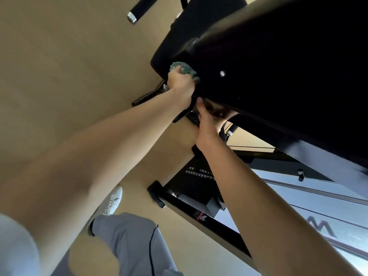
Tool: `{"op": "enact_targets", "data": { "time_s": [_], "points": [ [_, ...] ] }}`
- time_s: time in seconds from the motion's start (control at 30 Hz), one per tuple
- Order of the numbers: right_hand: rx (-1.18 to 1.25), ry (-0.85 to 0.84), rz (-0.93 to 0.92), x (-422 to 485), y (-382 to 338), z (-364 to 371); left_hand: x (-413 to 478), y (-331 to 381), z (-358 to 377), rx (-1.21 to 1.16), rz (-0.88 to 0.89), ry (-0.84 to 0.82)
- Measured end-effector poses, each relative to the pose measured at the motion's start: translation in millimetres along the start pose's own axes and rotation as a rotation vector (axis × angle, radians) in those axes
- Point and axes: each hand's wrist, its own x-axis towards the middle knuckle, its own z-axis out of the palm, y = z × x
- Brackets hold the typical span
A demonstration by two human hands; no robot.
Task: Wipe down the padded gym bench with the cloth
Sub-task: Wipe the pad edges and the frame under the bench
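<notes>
Green crumpled cloth (185,68) bunched in left hand (181,82), pressed on edge of black padded gym bench (278,66); pad's length runs up-right; right hand (209,124) grips underside

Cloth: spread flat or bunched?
Bunched: the green cloth is a crumpled wad gripped by the left hand against the bench pad.

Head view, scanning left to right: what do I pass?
shoe → bar grip → cloth held in the left hand → right hand gripping the bench edge → rail bolt
</notes>
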Motion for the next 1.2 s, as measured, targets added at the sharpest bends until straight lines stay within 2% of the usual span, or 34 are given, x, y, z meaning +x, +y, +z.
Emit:
{"op": "enact_targets", "data": {
  "time_s": [0.17, 0.33, 0.5, 0.67, 0.87, 1.07, 1.2],
  "points": [
    [-0.087, -0.185, 0.185, -33, -28, -28, -105, 6, 7, 0.160, 0.070, -0.148],
    [0.014, -0.106, 0.133, -82, -65, -57, -199, 18, 1, 0.402, 0.266, -0.294],
    [-0.010, -0.073, -0.029, -135, -95, -81, -278, 18, 2, 0.616, 0.373, -0.280],
    [0.030, -0.163, -0.053, -163, -111, -104, -358, 14, -1, 0.599, 0.444, -0.305],
    [0.003, -0.231, -0.174, -197, -128, -141, -423, 17, -11, 0.744, 0.680, -0.353],
    [0.079, -0.305, -0.180, -241, -150, -172, -484, 16, -21, 0.883, 0.871, -0.350],
    [0.097, -0.251, -0.108, -276, -168, -186, -494, 25, -40, 0.895, 0.875, -0.274]
  ]
}}
